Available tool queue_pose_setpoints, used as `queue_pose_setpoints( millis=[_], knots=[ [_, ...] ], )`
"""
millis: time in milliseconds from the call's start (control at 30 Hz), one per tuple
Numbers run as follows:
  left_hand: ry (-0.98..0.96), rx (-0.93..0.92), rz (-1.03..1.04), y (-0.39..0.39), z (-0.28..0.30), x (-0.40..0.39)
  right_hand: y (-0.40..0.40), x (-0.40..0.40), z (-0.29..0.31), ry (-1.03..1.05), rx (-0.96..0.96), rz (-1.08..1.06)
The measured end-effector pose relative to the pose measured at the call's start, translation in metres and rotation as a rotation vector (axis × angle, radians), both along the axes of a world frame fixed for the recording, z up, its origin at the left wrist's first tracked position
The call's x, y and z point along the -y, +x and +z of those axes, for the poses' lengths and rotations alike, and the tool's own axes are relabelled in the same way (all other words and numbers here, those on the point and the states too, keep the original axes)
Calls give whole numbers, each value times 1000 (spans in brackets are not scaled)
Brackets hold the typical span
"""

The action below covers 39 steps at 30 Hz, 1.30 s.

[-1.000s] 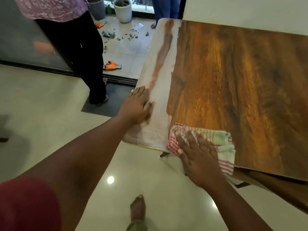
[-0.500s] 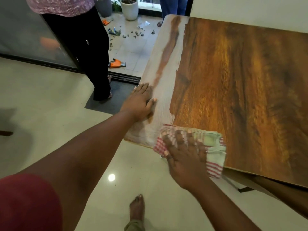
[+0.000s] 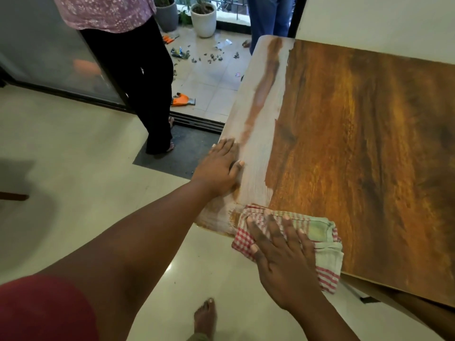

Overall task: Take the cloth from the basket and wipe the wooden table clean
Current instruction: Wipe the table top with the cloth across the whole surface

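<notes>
One checked red-white cloth (image 3: pixel 320 244), folded, green patch.

You get one view only, from your head camera, looking forward and steeply down over the near left corner of the wooden table (image 3: pixel 357 148). It sits close above that corner, wide-angle, taking in your own foot (image 3: pixel 204 317) below the table and the doorway beyond its far end.

A home, in a room opening onto a balcony.
A wooden table (image 3: pixel 357 156) stands on glossy floor tiles (image 3: pixel 73 168); potted plants (image 3: pixel 203 18) sit past the sliding-door track (image 3: pixel 197 123).
</notes>
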<state>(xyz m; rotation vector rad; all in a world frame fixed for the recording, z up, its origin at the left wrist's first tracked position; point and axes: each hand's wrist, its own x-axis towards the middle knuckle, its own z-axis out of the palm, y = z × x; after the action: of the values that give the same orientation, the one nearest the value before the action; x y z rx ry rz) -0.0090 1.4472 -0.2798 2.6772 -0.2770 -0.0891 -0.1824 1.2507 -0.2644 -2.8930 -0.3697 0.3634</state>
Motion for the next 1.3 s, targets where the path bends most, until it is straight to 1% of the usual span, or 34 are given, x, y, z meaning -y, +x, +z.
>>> queue_pose_setpoints(
  millis=[267, 433, 533, 600, 733, 833, 967, 1100, 1233, 1300],
  knots=[
    [-56, 6, -40, 0, 0, -1, 26, -7, -2, -73, -27, -72],
    [-69, -28, -60, -2, 2, -2, 119, -16, -3, -66, -9, -151],
    [-65, -30, -83, -1, 0, -4, 154, -22, -1, -91, -60, -172],
    [-64, -24, -96, -3, -2, -5, 141, -27, 0, -60, -60, -209],
    [-70, -49, -106, -5, -4, -6, 57, -42, 10, -87, -55, -175],
    [-40, -49, -115, -4, -4, -6, 22, -50, 18, -129, -87, -181],
    [5, -44, -122, -4, -3, -6, 24, -49, 26, -185, -69, -179],
    [33, -58, -137, -5, 1, -7, 31, -51, 28, -193, -121, -188],
    [66, -68, -151, -4, 2, -6, 58, -45, 28, -200, -113, -166],
    [114, -53, -165, -2, 4, -4, 78, -40, 27, -178, -130, -139]
  ],
)
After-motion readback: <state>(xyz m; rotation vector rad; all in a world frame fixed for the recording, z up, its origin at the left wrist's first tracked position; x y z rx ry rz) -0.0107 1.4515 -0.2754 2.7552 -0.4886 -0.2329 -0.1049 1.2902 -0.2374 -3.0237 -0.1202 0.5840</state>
